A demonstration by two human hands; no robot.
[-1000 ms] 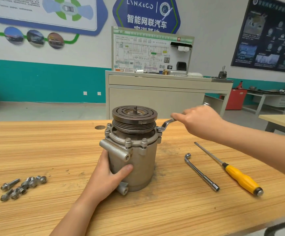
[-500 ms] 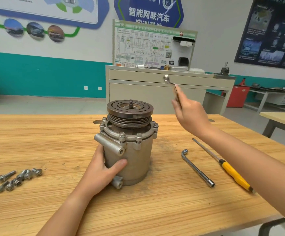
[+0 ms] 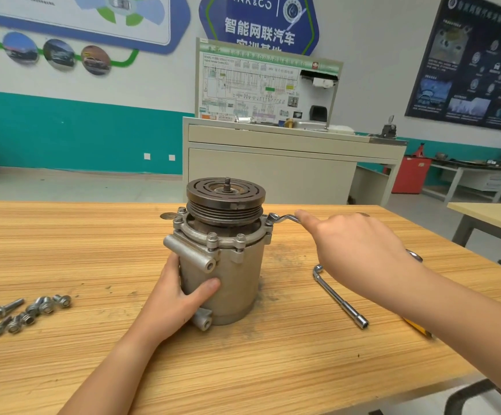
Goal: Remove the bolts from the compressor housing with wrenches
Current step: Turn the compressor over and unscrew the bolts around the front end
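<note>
Steel wrench (image 3: pixel 286 218), gripped by right hand (image 3: pixel 360 253), rings a mid-frame bolt (image 3: pixel 273 218); left hand (image 3: pixel 180 295) clasps compressor housing (image 3: pixel 237 283); loosening pull likely next.

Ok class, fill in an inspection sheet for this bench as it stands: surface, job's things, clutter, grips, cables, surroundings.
Surface: wooden table, dark grit beside the compressor housing.
Job's things: compressor housing upright; flange bolts still in; removed bolts heaped left; wrench ring on a right-side bolt.
Clutter: L-shaped socket wrench lying right; yellow-handled tool mostly hidden under the right forearm.
Grips: left hand holds the housing; right hand holds the wrench.
Cables: nothing seen.
Surroundings: cabinet with wiring-diagram board, wall posters, further benches.
</note>
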